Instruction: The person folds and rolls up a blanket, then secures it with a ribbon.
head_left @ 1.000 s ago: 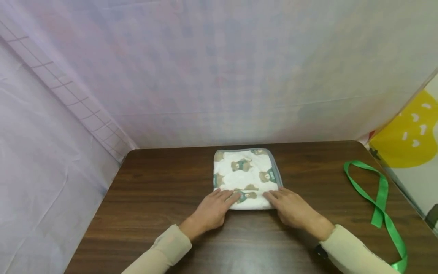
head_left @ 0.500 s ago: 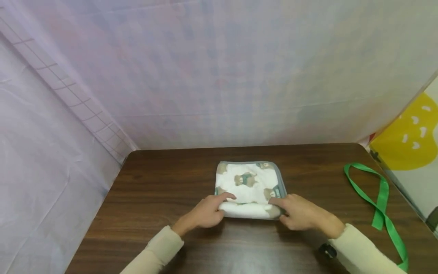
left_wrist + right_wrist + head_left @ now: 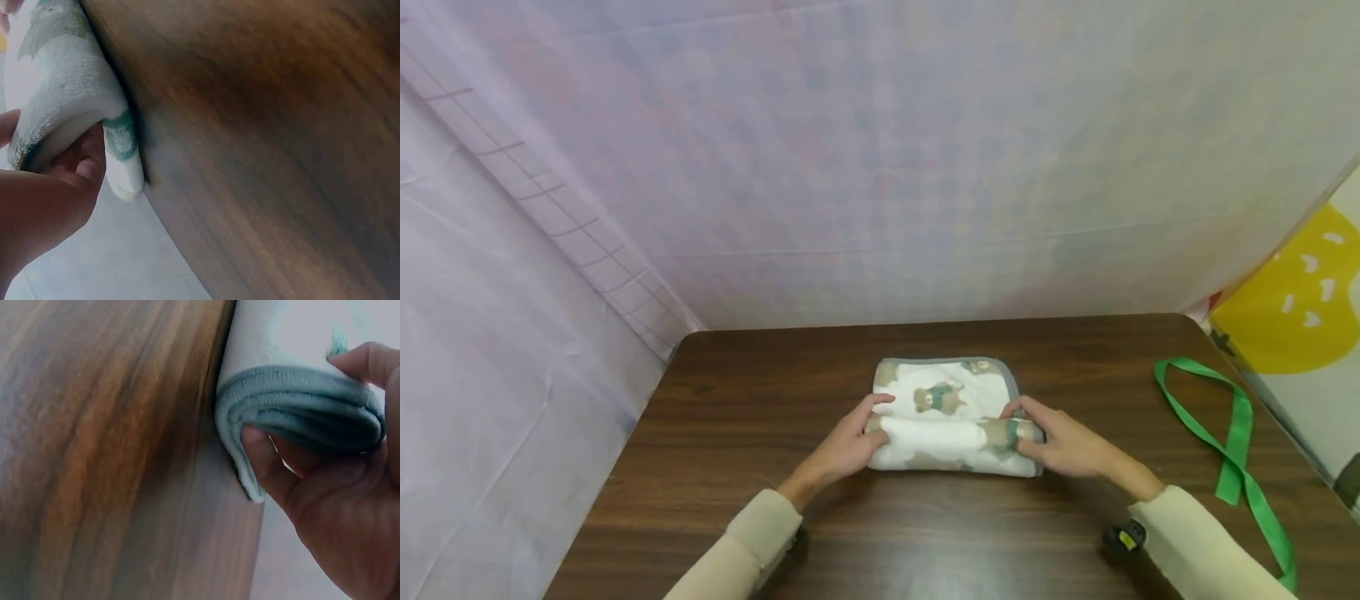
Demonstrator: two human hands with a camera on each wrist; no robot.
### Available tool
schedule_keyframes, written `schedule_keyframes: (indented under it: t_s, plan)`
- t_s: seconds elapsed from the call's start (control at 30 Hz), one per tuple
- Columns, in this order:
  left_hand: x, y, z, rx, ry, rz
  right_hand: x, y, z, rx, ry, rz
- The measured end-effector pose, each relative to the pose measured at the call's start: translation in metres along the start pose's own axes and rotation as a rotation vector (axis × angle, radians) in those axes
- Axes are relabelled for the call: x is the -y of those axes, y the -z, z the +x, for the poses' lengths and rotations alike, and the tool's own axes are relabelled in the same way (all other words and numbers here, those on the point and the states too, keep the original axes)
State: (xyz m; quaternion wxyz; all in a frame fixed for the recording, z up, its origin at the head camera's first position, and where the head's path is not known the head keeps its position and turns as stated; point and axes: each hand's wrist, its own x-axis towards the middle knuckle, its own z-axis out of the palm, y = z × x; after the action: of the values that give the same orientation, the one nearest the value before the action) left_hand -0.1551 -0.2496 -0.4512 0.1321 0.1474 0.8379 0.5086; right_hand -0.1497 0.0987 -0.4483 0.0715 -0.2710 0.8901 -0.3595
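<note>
A white towel (image 3: 940, 398) with brown bears and a grey border lies on the wooden table, its near part folded over into a thick roll. My left hand (image 3: 847, 440) grips the roll's left end; in the left wrist view some fingers (image 3: 81, 153) are tucked inside the fold. At the opposite end my right hand (image 3: 1067, 440) holds the roll between thumb and fingers. Several grey-edged layers of the towel (image 3: 300, 400) show in the right wrist view, with a fingertip pushed in beneath them. The towel's far part lies flat.
A green ribbon (image 3: 1238, 425) lies in a loose loop on the right side of the dark wooden table (image 3: 737, 392). Pale cloth sheets (image 3: 880, 167) hang behind the table and at its left. A yellow print (image 3: 1292, 300) shows beyond the right edge.
The towel's near edge has been turned over away from me into a thicker roll. Both hands have gone from lying on the towel to gripping the roll's ends. The ribbon stays put.
</note>
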Motion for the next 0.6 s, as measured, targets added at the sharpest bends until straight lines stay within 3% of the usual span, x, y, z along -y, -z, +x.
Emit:
schedule_keyframes:
  t_s: [0.3,0.6]
  plan:
    - [-0.0002,0.0011,0.0011,0.014,0.018,0.022,-0.0037,0.0022,0.0016,-0.027,-0.090,0.058]
    - [0.0006,0.0010,0.0033,0.007,0.060,0.018,-0.0042,-0.0001,0.0043,-0.075,-0.121,0.054]
